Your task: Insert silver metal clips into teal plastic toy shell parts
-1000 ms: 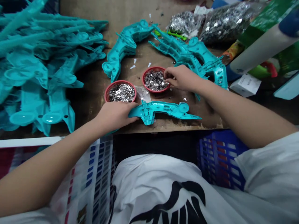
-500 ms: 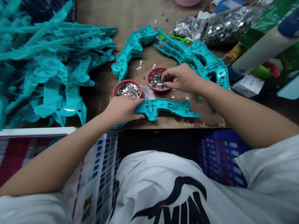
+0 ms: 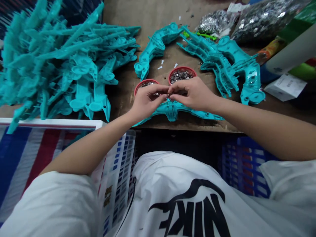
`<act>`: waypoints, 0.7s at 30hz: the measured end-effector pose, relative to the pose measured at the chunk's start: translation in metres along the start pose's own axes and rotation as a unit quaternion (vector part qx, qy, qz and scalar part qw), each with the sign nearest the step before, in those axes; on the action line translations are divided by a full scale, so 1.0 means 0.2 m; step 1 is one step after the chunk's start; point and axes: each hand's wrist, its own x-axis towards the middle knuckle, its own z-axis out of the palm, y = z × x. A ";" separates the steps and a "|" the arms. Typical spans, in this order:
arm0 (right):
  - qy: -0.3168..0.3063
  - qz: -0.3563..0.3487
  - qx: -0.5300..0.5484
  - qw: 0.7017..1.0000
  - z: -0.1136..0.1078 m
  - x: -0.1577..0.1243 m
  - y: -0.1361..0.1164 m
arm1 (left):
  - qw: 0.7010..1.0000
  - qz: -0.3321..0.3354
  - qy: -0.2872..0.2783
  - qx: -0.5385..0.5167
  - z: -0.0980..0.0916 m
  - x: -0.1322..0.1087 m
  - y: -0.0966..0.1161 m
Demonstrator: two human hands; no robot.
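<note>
A teal moulded plastic part (image 3: 172,113) lies at the table's front edge, under both hands. My left hand (image 3: 149,100) is closed in a pinch just above its middle. Fingertip to fingertip with it, my right hand (image 3: 194,93) pinches too; whatever is between the fingers is too small and covered to make out. Behind the right hand stands a red basket (image 3: 170,77) of small metal clips. Another red basket (image 3: 136,88) of shiny clips is partly hidden behind the left hand.
Teal parts are heaped (image 3: 81,65) on the left. More teal parts (image 3: 222,56) lie at the back right, near bags of metal pieces (image 3: 266,21) and a small white box (image 3: 286,86). A white crate (image 3: 118,164) and a blue crate (image 3: 243,164) stand below the edge.
My right hand has left the clip basket and come to the middle of the teal part. My left hand has moved off the part's left end to meet it. The view has shifted slightly.
</note>
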 end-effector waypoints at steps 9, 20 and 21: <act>-0.040 0.068 -0.158 0.984 -0.19 0.04 0.09 | 0.949 0.131 -0.194 0.210 -0.11 0.04 -0.12; 0.124 0.074 -0.208 0.967 -0.52 0.05 -0.09 | 0.872 0.018 -0.389 0.298 -0.36 0.12 -0.03; 0.140 0.092 -0.215 0.962 -0.54 0.03 -0.16 | 0.867 0.025 -0.394 0.305 -0.36 0.12 -0.03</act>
